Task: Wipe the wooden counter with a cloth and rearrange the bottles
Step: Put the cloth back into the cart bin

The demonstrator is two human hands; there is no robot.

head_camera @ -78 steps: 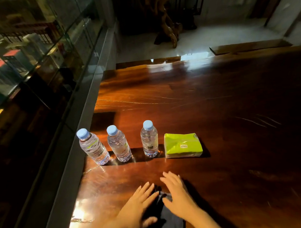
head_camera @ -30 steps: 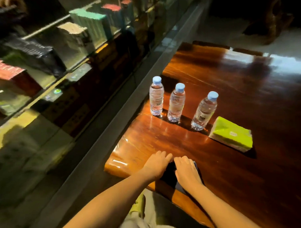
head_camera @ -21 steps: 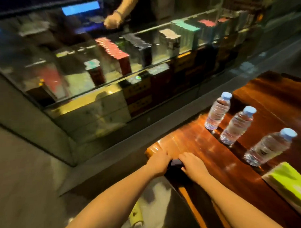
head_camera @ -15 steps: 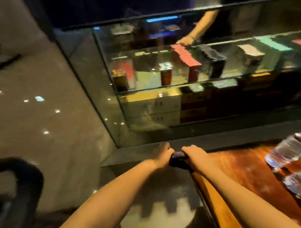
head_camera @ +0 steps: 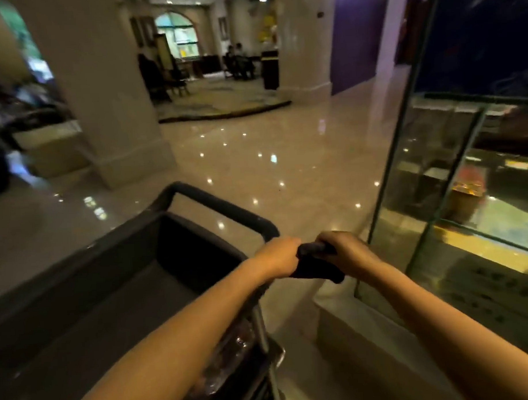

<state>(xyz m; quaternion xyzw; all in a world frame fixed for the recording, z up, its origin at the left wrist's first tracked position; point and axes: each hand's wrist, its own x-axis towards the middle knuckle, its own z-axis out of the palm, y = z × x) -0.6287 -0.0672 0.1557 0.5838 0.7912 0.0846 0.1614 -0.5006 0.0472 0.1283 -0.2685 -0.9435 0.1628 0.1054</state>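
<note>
View swung clean off the bench since half a second back; bottles and wood gone from sight, lobby instead.

Both hands, left hand (head_camera: 278,256) and right hand (head_camera: 345,252), had a closed grip on the dark cloth (head_camera: 314,265), bunched between them above a cart (head_camera: 80,296) at near left. Soft, light stuff, probably easiest gathered by its edges. Glossy floor (head_camera: 255,158), glass case (head_camera: 466,192) right.
</note>
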